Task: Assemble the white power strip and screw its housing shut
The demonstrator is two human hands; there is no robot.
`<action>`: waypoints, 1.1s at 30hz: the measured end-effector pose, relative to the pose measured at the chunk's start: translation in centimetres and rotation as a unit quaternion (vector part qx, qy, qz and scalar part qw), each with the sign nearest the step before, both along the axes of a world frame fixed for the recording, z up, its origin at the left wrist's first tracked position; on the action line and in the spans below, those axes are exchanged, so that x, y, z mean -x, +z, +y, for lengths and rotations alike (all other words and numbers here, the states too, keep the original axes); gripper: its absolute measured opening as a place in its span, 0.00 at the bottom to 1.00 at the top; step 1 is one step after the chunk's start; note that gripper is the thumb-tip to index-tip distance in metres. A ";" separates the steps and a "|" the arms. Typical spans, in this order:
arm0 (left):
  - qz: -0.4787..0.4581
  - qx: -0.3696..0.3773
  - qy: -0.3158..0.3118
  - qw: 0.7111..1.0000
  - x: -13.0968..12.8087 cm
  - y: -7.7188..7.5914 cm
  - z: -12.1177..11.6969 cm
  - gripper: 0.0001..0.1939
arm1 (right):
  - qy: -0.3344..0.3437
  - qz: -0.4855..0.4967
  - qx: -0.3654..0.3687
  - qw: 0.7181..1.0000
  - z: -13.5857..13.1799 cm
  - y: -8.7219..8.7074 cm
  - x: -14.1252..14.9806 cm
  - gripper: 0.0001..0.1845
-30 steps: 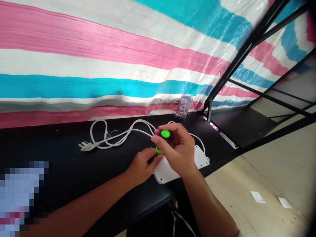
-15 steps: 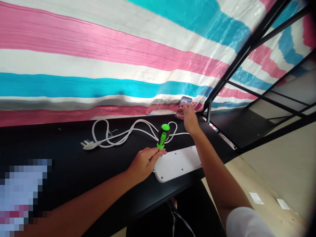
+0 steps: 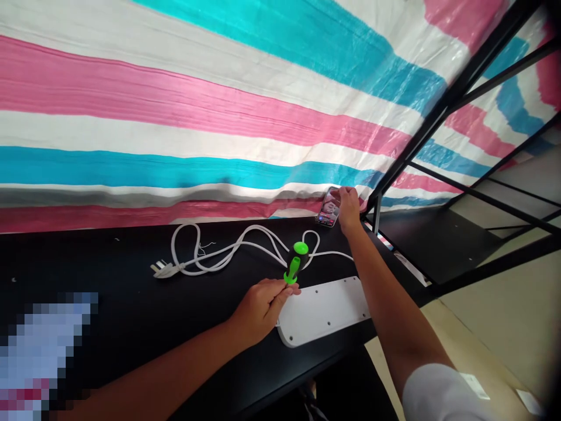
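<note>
My left hand (image 3: 260, 310) is shut on a green-and-black screwdriver (image 3: 294, 263), which stands upright in my fingers just above the near end of a white power strip (image 3: 322, 310). The strip lies flat on the black table (image 3: 87, 263), and its white cord (image 3: 232, 251) loops to the left, ending in a white plug (image 3: 164, 269). At the back edge, my right hand (image 3: 348, 210) has its fingers around the top of a smartphone (image 3: 328, 207), which leans against the tarp.
A pink, white and blue striped tarp (image 3: 175, 117) hangs behind the table. A black metal frame (image 3: 456, 105) rises at the right, with a pale floor (image 3: 495, 310) beyond the table's edge. A pixelated patch (image 3: 44, 351) covers the lower left corner.
My right hand has left the screwdriver and moved back to the smartphone. The screwdriver stays in my left hand. The view has tilted slightly, and the strip and cord sit lower in the picture.
</note>
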State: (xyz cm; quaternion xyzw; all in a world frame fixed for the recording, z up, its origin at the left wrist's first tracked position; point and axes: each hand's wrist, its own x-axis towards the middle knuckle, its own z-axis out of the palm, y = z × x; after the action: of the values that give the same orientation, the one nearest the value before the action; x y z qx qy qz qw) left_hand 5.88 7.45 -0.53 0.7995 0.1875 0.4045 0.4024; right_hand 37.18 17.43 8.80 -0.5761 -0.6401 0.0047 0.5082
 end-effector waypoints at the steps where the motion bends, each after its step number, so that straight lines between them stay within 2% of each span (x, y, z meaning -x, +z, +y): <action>1: 0.000 0.000 -0.002 1.000 0.0 0.0 0.0 0.15 | 0.008 0.046 -0.013 0.999 -1.1 0.7 1.6 0.30; 3: 0.003 -0.002 -0.009 1.000 0.0 0.0 0.0 0.16 | 0.065 0.101 -0.011 0.993 -4.0 1.8 5.6 0.27; 5: 0.011 -0.007 -0.016 1.000 0.1 -0.1 0.1 0.16 | 0.235 0.167 0.054 0.956 -7.4 2.6 10.1 0.24; 6: 0.013 -0.009 -0.018 1.000 0.1 -0.1 0.1 0.16 | 0.300 0.172 0.072 0.936 -9.0 2.9 12.2 0.24; 7: 0.014 -0.010 -0.017 1.000 0.1 -0.1 0.1 0.16 | 0.336 0.169 0.087 0.923 -10.4 3.0 14.1 0.23; 9: 0.010 -0.010 -0.014 1.000 0.2 -0.1 0.0 0.15 | 0.365 0.182 0.104 0.907 -12.4 2.9 16.6 0.21; 11: 0.008 -0.011 -0.015 1.000 0.2 0.0 0.0 0.15 | 0.366 0.206 0.096 0.902 -13.0 2.5 17.4 0.24; 12: 0.011 -0.013 -0.018 1.000 0.2 0.0 -0.1 0.15 | 0.353 0.209 0.081 0.908 -12.8 2.3 17.0 0.27; 14: 0.015 -0.015 -0.024 0.999 0.2 0.0 -0.1 0.16 | 0.289 0.179 0.040 0.940 -11.8 1.8 14.9 0.31; 16: 0.012 -0.013 -0.026 1.000 0.1 -0.1 -0.1 0.16 | 0.151 0.086 0.004 0.985 -9.9 1.3 11.3 0.24; 17: 0.009 -0.010 -0.026 1.000 0.1 -0.1 -0.1 0.17 | 0.073 0.002 0.021 0.997 -8.8 0.9 9.2 0.21; 19: 0.004 -0.004 -0.029 1.000 0.0 -0.1 -0.1 0.17 | -0.051 -0.121 0.044 0.990 -6.5 -0.1 4.6 0.20; 20: 0.003 -0.004 -0.031 1.000 0.0 -0.1 -0.1 0.17 | -0.077 -0.141 0.078 0.984 -5.4 -0.7 2.5 0.19; 22: 0.002 -0.004 -0.034 0.999 0.0 -0.1 -0.2 0.17 | -0.085 -0.130 0.128 0.980 -3.5 -2.0 -1.0 0.15; 26: 0.001 -0.001 -0.034 0.999 0.1 -0.1 -0.3 0.17 | -0.088 -0.127 0.128 0.980 -1.3 -3.6 -4.5 0.15; 28: 0.002 0.003 -0.037 0.999 0.2 -0.1 -0.3 0.17 | -0.101 -0.125 0.117 0.980 -0.8 -3.4 -5.2 0.18; 33: 0.003 0.007 -0.039 0.999 0.1 -0.1 -0.2 0.18 | -0.128 -0.112 0.072 0.983 -0.6 -1.0 -6.0 0.25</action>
State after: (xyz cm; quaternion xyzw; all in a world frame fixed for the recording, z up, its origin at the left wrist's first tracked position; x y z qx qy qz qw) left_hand 5.79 7.22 -0.65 0.8045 0.1598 0.3850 0.4231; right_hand 43.21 16.80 7.85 -0.6855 -0.6118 -0.0789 0.3868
